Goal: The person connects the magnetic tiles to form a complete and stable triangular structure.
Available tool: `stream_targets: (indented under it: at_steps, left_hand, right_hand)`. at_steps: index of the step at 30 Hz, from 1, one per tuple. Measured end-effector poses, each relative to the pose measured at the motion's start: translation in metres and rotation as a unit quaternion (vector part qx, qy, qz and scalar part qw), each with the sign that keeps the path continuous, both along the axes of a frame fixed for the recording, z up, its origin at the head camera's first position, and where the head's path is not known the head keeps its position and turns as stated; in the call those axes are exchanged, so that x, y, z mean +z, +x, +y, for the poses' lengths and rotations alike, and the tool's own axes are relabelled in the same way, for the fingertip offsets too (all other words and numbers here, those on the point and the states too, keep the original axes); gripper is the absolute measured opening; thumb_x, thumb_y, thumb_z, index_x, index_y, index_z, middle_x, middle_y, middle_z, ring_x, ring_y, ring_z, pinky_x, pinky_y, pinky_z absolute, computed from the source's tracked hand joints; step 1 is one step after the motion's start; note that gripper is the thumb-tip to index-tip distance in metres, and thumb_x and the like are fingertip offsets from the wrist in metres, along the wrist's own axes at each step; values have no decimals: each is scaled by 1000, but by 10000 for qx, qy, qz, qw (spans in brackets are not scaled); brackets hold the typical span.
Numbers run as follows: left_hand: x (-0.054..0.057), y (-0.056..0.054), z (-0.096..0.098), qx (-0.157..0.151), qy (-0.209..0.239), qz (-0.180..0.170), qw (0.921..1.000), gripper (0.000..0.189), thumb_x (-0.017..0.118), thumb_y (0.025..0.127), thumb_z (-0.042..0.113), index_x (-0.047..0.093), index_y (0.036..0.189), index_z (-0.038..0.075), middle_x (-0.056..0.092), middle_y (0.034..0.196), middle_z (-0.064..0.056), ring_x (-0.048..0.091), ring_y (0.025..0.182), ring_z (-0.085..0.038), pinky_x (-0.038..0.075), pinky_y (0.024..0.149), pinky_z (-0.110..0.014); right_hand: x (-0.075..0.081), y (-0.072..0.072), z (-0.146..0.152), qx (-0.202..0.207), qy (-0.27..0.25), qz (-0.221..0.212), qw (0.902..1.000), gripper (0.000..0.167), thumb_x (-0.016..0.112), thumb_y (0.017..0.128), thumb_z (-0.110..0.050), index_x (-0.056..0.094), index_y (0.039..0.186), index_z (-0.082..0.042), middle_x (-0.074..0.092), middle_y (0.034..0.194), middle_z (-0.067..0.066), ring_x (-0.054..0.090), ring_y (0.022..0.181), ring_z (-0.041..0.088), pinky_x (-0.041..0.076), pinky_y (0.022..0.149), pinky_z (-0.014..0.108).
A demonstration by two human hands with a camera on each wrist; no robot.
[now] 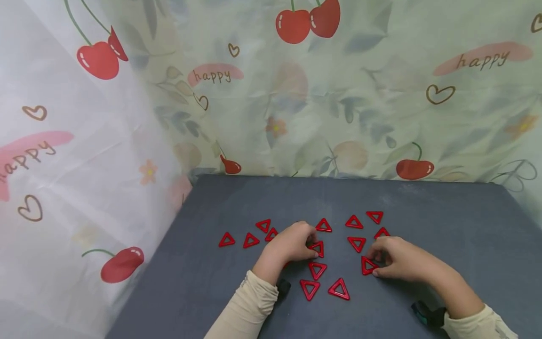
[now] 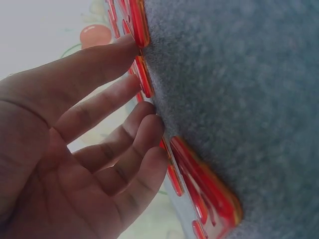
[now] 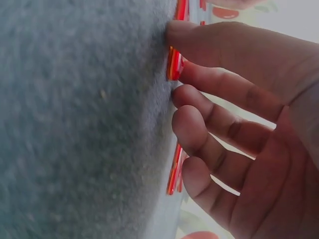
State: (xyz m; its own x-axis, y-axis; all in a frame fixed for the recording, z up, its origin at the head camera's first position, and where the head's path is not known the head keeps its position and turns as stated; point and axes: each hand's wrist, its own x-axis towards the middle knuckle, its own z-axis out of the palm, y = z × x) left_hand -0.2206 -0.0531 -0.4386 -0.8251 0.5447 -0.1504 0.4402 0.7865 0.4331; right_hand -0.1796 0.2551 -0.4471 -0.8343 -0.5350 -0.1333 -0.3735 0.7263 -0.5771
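Red triangular rings with open centres lie flat in loose groups on the dark grey table. My left hand (image 1: 290, 242) reaches in from the left, its thumb and index finger pinching one red triangle (image 1: 317, 248) at its edges. In the left wrist view that triangle (image 2: 143, 77) shows between the thumb and index tips; the other fingers are loosely bent. Farther right, my right hand (image 1: 400, 258) pinches another red triangle (image 1: 369, 266) between thumb and index finger. In the right wrist view this triangle (image 3: 174, 63) stays down at the table surface.
Below the left hand lie a red triangle (image 1: 317, 270) and two more near the front. Several others sit to the left, such as one red triangle (image 1: 226, 239), and several behind the right hand. A patterned cloth (image 1: 254, 117) hangs along the table's (image 1: 444, 212) back and left.
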Motion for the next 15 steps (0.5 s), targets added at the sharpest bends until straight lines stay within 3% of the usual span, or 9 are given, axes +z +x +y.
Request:
stream_targets:
  at_steps: [15]
  left_hand:
    - [-2, 0, 1, 1, -56, 170, 9998, 23, 87, 90, 25, 77, 107, 14, 67, 104, 1, 54, 88, -7, 52, 77, -25]
  right_hand:
    - [-3, -11, -31, 262, -161, 154, 9994, 19, 88, 86, -19, 73, 97, -18, 62, 84, -7, 54, 73, 4, 48, 66, 24]
